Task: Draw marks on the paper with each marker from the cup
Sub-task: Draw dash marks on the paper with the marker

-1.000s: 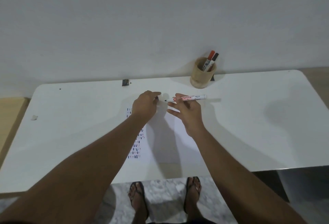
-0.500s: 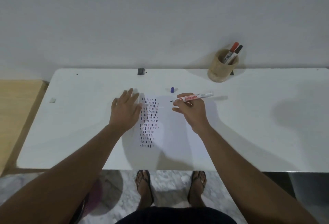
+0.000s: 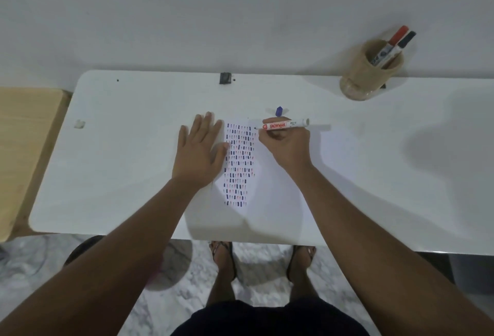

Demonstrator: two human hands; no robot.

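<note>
A white sheet of paper [image 3: 270, 188] lies on the white table [image 3: 120, 154], with several columns of short blue and red marks on its left part. My left hand [image 3: 199, 152] rests flat on the paper's left edge, fingers spread. My right hand [image 3: 287, 143] grips an uncapped white marker [image 3: 284, 125] that lies nearly level, its tip at the top of the paper just right of the marks. A blue cap [image 3: 279, 111] stands on the table behind that hand. At the back right a tan cup [image 3: 366, 73] holds a red-capped marker [image 3: 395, 40] and a black-capped marker [image 3: 403, 43].
A small dark block [image 3: 225, 78] sits at the table's back edge against the wall. A small white piece [image 3: 79, 123] lies near the left end. A wooden surface [image 3: 24, 148] adjoins the table on the left. My feet in sandals [image 3: 223, 258] show below the front edge.
My left hand let go of the cap, which now stands on the table, and settled flat on the paper. My right hand brought the marker's tip down beside the marks. The view tilted downward.
</note>
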